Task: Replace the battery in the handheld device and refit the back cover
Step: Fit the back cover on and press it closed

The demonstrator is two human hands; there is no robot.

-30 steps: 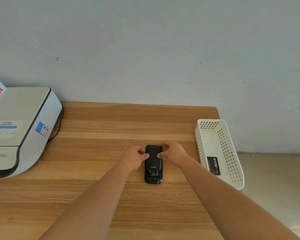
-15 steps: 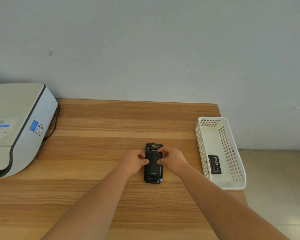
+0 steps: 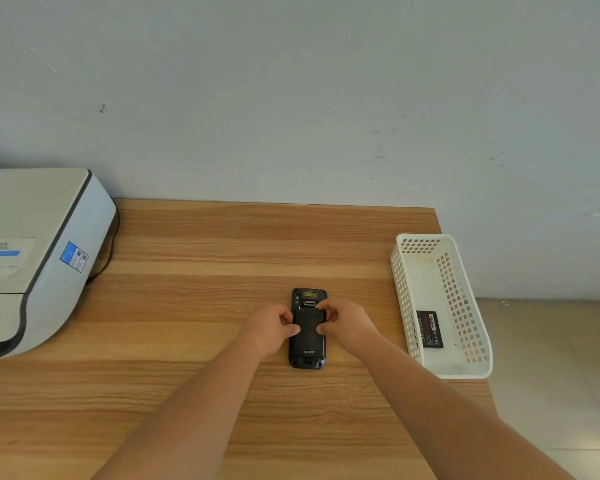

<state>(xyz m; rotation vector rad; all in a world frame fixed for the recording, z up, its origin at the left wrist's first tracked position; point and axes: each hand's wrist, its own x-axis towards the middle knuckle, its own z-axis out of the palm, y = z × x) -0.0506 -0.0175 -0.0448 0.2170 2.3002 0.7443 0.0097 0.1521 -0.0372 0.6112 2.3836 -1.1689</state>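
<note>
A black handheld device [image 3: 308, 355] lies face down on the wooden table [image 3: 222, 258], its scanner end pointing to the wall. The black back cover [image 3: 309, 323] lies on its rear. My left hand [image 3: 270, 326] grips the cover's left edge, thumb on top. My right hand [image 3: 347, 323] grips the right edge, with fingertips at the cover's upper right corner and thumb on top. A black battery [image 3: 429, 329] with a red label lies in the white basket [image 3: 406, 306] to the right.
A grey-white printer [image 3: 39, 258] with a black cable stands at the table's left, against the wall. The white basket sits at the table's right edge, beyond which is tiled floor [image 3: 551, 375].
The cover has slid down toward me along the device, uncovering the scanner end. Both hands moved down with it and now press at its sides.
</note>
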